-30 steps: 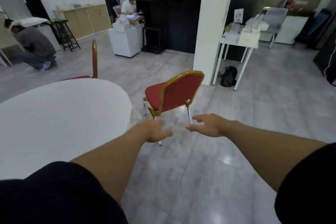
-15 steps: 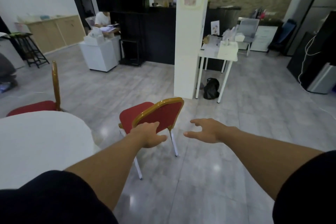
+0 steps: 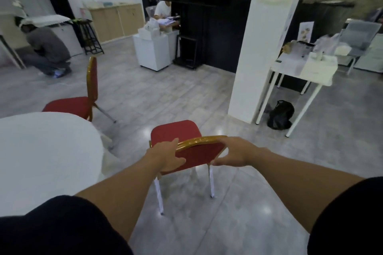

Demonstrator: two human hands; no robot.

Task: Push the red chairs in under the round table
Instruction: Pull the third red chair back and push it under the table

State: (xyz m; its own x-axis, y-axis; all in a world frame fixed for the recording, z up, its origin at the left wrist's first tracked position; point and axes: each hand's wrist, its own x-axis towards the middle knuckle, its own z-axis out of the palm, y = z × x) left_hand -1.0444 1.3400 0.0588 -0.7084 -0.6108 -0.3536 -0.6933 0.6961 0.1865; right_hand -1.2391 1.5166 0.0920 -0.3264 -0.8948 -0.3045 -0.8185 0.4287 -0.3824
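A red chair (image 3: 176, 132) with a gold frame and white legs stands on the floor right in front of me, its seat pointing away. My left hand (image 3: 165, 156) grips the left side of its backrest and my right hand (image 3: 234, 154) grips the right side. The round table (image 3: 41, 157) under a white cloth fills the left; the near chair stands apart from it, to its right. A second red chair (image 3: 78, 101) sits at the table's far edge, its seat partly hidden by the tabletop.
A white pillar (image 3: 267, 43) rises right of centre, with a white side table (image 3: 300, 70) and a black bag (image 3: 280, 115) beside it. A white cabinet (image 3: 153, 49) stands behind. One person crouches at far left (image 3: 46, 47); another sits at the back (image 3: 163, 9). Grey tiled floor surrounds me.
I have come up close behind the chair. Both hands, which hovered open short of the backrest, have closed on its two sides.
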